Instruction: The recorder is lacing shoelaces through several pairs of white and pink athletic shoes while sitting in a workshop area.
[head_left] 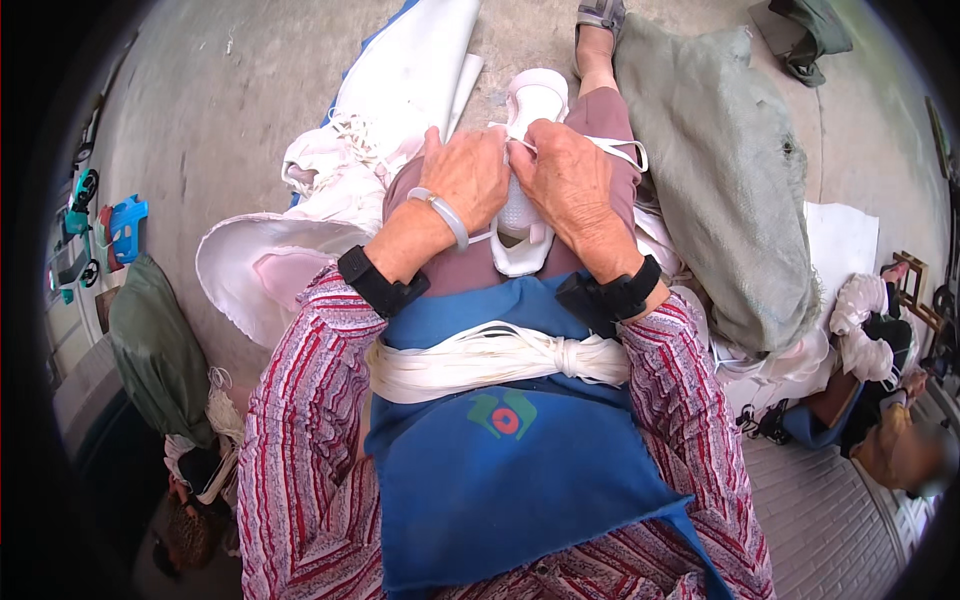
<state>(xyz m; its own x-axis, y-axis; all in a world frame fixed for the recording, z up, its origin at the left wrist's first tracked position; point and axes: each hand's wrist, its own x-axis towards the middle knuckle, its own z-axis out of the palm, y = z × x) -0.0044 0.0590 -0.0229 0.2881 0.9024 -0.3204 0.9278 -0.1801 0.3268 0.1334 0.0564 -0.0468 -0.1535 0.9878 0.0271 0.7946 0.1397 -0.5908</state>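
Note:
A white shoe [518,218] lies lengthwise on my lap, toe pointing away from me and heel opening toward me. My left hand [466,178] is closed at the shoe's left side, its fingertips at the lacing. From the right, my right hand [568,178] pinches the white shoelace [628,152], and a loop of it hangs out past that hand. The fingers hide most of the eyelets. Across my blue apron [500,450] a thick bundle of white laces [470,358] is tied at the waist.
White shoe pieces [325,160] heap at my left beside a white sheet [410,70]. A grey-green woven sack [710,180] lies at my right. A dark green sack [160,350] stands far left, near toy vehicles [125,228]. Another person [890,440] sits at the lower right.

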